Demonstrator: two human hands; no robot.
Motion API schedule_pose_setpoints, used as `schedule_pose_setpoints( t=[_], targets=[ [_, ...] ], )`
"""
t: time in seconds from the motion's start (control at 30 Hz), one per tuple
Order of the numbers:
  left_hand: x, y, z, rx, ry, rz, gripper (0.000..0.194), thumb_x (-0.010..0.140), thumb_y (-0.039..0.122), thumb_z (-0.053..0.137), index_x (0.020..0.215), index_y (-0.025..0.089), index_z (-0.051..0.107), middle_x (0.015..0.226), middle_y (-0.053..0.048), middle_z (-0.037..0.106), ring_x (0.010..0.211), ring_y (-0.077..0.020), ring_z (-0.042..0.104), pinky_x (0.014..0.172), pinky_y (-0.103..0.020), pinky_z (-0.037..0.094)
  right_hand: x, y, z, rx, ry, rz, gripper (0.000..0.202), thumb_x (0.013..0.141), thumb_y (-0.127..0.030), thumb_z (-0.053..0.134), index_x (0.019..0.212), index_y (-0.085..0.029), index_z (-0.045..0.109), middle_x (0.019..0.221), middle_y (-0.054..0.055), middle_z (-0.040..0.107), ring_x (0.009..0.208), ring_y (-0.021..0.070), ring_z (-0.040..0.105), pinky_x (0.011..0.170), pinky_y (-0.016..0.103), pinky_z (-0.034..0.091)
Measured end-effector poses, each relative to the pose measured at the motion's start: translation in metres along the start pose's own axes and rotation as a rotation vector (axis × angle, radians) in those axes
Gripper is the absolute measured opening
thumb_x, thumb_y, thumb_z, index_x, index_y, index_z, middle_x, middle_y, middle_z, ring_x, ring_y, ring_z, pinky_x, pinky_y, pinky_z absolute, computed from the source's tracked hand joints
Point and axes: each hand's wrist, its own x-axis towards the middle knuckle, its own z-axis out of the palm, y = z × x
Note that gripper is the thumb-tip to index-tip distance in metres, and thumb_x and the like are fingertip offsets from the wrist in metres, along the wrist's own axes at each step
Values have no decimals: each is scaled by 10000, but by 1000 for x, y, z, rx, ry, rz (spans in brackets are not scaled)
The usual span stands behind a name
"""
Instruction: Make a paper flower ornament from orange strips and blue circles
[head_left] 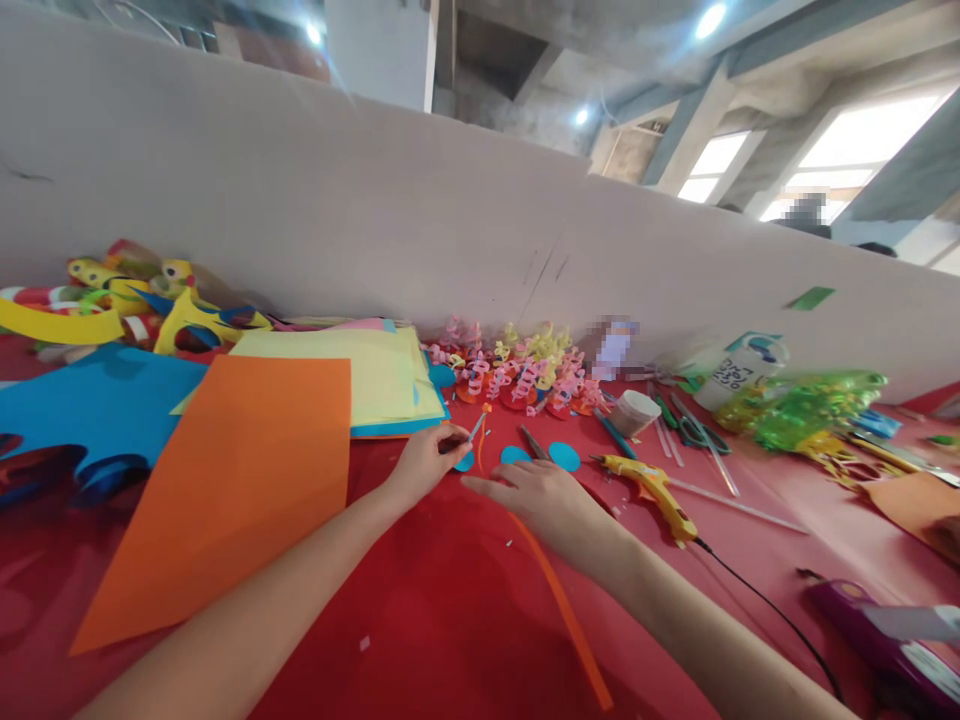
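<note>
My left hand (pixel 431 460) is closed, pinching a thin pale stick (pixel 477 425) that tilts up to the right. A small curl of orange paper (pixel 487 408) sits at the stick's top, and a narrow orange end hangs beside it. Just to the right, my right hand (pixel 544 495) is palm down with its fingers stretched toward the left one. Under it passes a long orange paper strip (pixel 562 600), which trails toward me over the red table. Blue paper discs (pixel 564 457) lie beyond my right hand, beside a dark pointed tool (pixel 534 442) partly hidden by it.
Left are an orange sheet (pixel 247 480), yellow sheets (pixel 375 375) and cut blue paper (pixel 97 400). Curled pink and yellow paper pieces (pixel 525 370) stand at the back. Right lie a yellow glue gun (pixel 652 490) with its cord, scissors (pixel 697 430) and a purple tool (pixel 862 620).
</note>
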Motion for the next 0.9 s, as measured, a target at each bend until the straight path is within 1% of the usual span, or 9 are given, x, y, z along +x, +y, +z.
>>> schedule_pose_setpoints(
  t=[0.07, 0.13, 0.23, 0.37, 0.5, 0.57, 0.7, 0.77, 0.9],
  targets=[
    [-1, 1, 0, 32, 6, 30, 107, 748, 230, 575, 792, 162, 645, 782, -48, 694, 725, -182, 643, 678, -287, 503, 3, -3, -5, -87, 23, -55, 261, 833, -90, 517, 1057, -206, 583, 813, 46, 628, 777, 180, 567, 646, 281, 406],
    [-2, 1, -1, 67, 11, 72, 99, 752, 222, 579, 794, 172, 653, 763, -39, 685, 715, -180, 627, 690, -298, 489, 9, -6, -11, -122, 44, -91, 102, 824, -116, 548, 859, -177, 623, 765, 52, 616, 793, 187, 549, 656, 288, 401],
    [-3, 2, -1, 118, 17, 147, 64, 730, 191, 604, 764, 201, 658, 738, -15, 663, 760, -190, 597, 766, -338, 461, 25, -8, -22, -88, 94, -74, 93, 809, -149, 576, 748, -171, 642, 807, 69, 619, 854, 206, 529, 690, 304, 401],
    [-5, 2, 1, 159, 14, 226, 53, 712, 164, 617, 708, 208, 646, 772, -29, 643, 829, -212, 569, 780, -356, 456, 53, 5, -37, 120, 100, 91, 109, 792, -201, 584, 773, -194, 691, 855, 66, 639, 838, 203, 550, 659, 283, 402],
    [-7, 9, 1, 180, -33, 332, 54, 773, 219, 601, 780, 225, 654, 807, -27, 662, 879, -209, 560, 856, -367, 416, 76, 32, -41, 448, 73, 310, 99, 738, -173, 585, 734, -196, 682, 675, 5, 646, 628, 141, 571, 548, 233, 378],
    [-7, 12, -1, 192, -77, 405, 94, 815, 232, 563, 815, 237, 657, 818, -15, 684, 869, -195, 560, 866, -359, 403, 80, 46, -37, 574, 83, 378, 112, 687, -123, 599, 767, -184, 648, 595, -23, 616, 562, 124, 553, 519, 218, 368],
    [-6, 13, -2, 225, -83, 455, 134, 845, 242, 533, 866, 240, 665, 846, -13, 706, 849, -188, 563, 828, -345, 410, 76, 68, -16, 789, 148, 471, 338, 640, -103, 609, 960, -179, 528, 495, -86, 541, 464, 111, 501, 468, 203, 344],
    [-5, 12, -2, 236, -66, 452, 137, 843, 255, 539, 885, 226, 667, 840, -23, 711, 853, -192, 565, 822, -340, 410, 70, 75, -5, 882, 161, 461, 331, 649, -138, 605, 960, -177, 501, 474, -101, 513, 446, 106, 483, 465, 202, 343],
    [-5, 12, -2, 212, -43, 415, 170, 855, 277, 519, 872, 203, 671, 843, -39, 711, 842, -195, 572, 825, -343, 408, 57, 81, 13, 987, 164, 434, 223, 672, -174, 567, 892, -170, 533, 478, -91, 498, 450, 96, 472, 472, 202, 345]
  ],
)
